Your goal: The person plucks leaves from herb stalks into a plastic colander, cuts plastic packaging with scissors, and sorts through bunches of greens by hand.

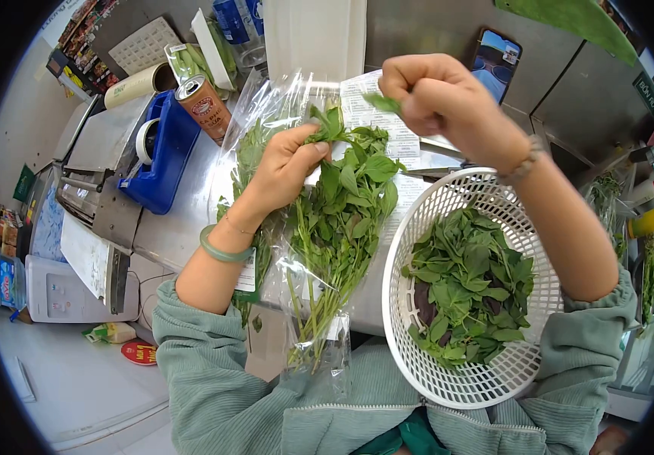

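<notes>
My left hand [290,163] is closed on a leafy herb sprig [330,123], at the top of a bunch of green herbs [350,189]. The bunch lies on clear plastic wrapping [285,262], its long stems pointing toward me. Raised to the upper right, my right hand [437,102] pinches a green leaf [382,102] between thumb and fingers. Below that hand, a white perforated basket [397,303] holds many loose leaves [471,280], mostly green with some dark purple ones. It rests close against my body on the right.
A blue tape dispenser [161,163] and a brown drink can [204,110] stand on the left of the metal counter [190,227]. A phone [496,64] leans against the back wall. Printed paper [399,140] lies behind the basket. A white scale-like machine [80,284] is at far left.
</notes>
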A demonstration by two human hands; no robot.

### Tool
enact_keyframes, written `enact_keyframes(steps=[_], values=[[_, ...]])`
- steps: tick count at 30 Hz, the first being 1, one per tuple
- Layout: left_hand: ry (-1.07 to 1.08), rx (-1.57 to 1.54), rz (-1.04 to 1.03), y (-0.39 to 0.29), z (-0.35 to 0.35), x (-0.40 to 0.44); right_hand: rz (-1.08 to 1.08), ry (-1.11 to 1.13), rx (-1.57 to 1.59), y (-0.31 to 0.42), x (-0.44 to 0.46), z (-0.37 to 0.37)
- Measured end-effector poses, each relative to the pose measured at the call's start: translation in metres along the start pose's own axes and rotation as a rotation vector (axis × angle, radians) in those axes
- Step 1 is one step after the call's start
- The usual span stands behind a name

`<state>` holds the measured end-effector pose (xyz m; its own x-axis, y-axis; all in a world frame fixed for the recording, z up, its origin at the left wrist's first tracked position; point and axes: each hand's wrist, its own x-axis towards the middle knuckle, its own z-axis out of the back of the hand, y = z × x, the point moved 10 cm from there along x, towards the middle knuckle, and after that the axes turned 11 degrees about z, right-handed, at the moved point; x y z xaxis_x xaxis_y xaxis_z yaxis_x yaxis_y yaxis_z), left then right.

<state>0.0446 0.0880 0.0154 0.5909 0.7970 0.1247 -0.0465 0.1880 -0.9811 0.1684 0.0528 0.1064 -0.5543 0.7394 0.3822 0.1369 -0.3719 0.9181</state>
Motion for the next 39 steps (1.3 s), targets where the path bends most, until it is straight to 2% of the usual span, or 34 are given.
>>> enact_keyframes(steps=[2, 4, 6, 8, 10, 11, 16, 20, 23, 24, 25, 26, 27, 28, 30, 33, 36, 38, 39], values=[[0.002, 0.007, 0.015, -0.005, -0.002, -0.002, -0.075, 0.345, -0.189, 0.017, -0.011, -0.024], [0.004, 0.01, 0.007, -0.009, -0.004, -0.003, -0.361, 0.711, -0.413, 0.013, -0.05, -0.05], [0.011, 0.009, -0.02, -0.013, -0.007, -0.004, -0.074, 0.674, -0.59, 0.024, -0.051, -0.052], [0.032, 0.039, -0.024, -0.007, -0.005, -0.002, -0.041, 0.549, -0.729, 0.026, -0.045, -0.041], [0.035, 0.056, -0.033, -0.008, -0.005, -0.002, -0.257, 0.332, -0.842, 0.02, -0.029, -0.022], [0.026, 0.058, -0.039, -0.01, -0.007, -0.003, -0.198, 0.19, -0.894, 0.015, -0.023, -0.014], [0.021, 0.08, -0.043, -0.012, -0.007, -0.004, -0.037, 0.088, -1.197, -0.018, -0.009, -0.028], [0.041, 0.139, -0.031, -0.01, -0.006, -0.003, 0.048, 0.053, -1.373, -0.013, -0.004, -0.029], [-0.005, 0.13, -0.077, -0.014, -0.004, -0.004, -0.066, 0.21, -1.61, -0.006, -0.004, -0.026], [-0.031, 0.115, -0.101, -0.017, -0.002, -0.004, -0.044, 0.145, -1.632, 0.006, -0.005, -0.014], [-0.1, -0.012, -0.008, -0.008, 0.008, -0.003, -0.025, 0.078, -1.653, 0.02, -0.006, -0.001], [-0.104, -0.003, 0.006, -0.005, 0.012, -0.001, -0.015, 0.104, -1.432, 0.032, -0.007, 0.006], [-0.112, 0.004, 0.017, 0.0, 0.018, 0.002, -0.29, 0.27, -1.159, 0.024, -0.013, 0.011], [-0.12, 0.01, 0.029, 0.004, 0.021, 0.004, -0.286, 0.477, -0.997, 0.026, -0.023, -0.002], [-0.199, 0.125, 0.031, 0.005, 0.021, 0.006, -0.281, 0.623, -0.697, 0.037, -0.042, -0.033], [-0.274, 0.251, 0.019, 0.008, 0.024, 0.009, -0.36, 0.568, -0.776, 0.028, -0.038, -0.025], [-0.337, 0.258, -0.027, 0.003, 0.028, 0.006, -0.248, 0.322, -0.891, 0.005, -0.018, -0.009], [-0.391, 0.192, -0.09, -0.005, 0.027, 0.0, -0.091, 0.361, -0.951, -0.022, -0.013, -0.015], [-0.379, 0.221, -0.108, -0.008, 0.025, 0.0, -0.087, 0.381, -0.951, -0.038, -0.013, -0.018]])
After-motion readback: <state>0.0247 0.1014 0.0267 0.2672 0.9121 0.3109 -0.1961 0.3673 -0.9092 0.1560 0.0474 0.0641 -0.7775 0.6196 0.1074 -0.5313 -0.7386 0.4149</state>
